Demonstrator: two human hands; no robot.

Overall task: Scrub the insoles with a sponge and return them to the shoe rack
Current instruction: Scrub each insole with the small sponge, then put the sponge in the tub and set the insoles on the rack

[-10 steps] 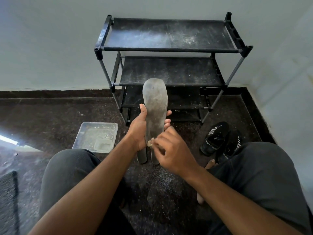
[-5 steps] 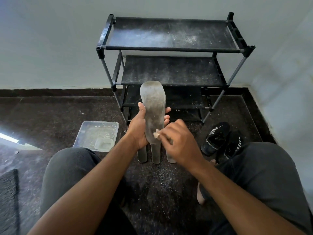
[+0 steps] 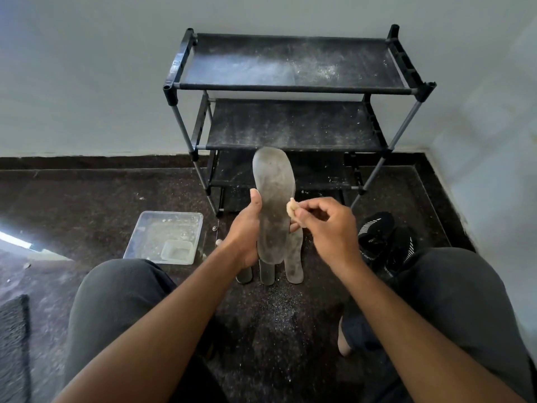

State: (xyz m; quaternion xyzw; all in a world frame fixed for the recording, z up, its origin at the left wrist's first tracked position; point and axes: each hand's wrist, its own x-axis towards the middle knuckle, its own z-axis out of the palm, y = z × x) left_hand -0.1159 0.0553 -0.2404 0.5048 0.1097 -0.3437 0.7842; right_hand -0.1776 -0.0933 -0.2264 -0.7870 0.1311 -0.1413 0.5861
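One insole (image 3: pixel 273 205) stands upright in the left hand (image 3: pixel 247 237); the right hand (image 3: pixel 328 228) pinches one sponge (image 3: pixel 291 207) beside it. Three insoles (image 3: pixel 294 257) lie on the floor (image 3: pixel 87 199), two shoes (image 3: pixel 383 242) nearby.

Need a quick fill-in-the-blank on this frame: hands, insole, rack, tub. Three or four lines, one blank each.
1. The left hand grips the upright grey foam insole, while the right hand pinches a small pale ____.
2. The black metal shoe rack stands against the ____.
3. The clear plastic tub sits on the floor on the person's ____ side.
4. The pair of black shoes lies on the ____.

Missing words: sponge; wall; left; floor
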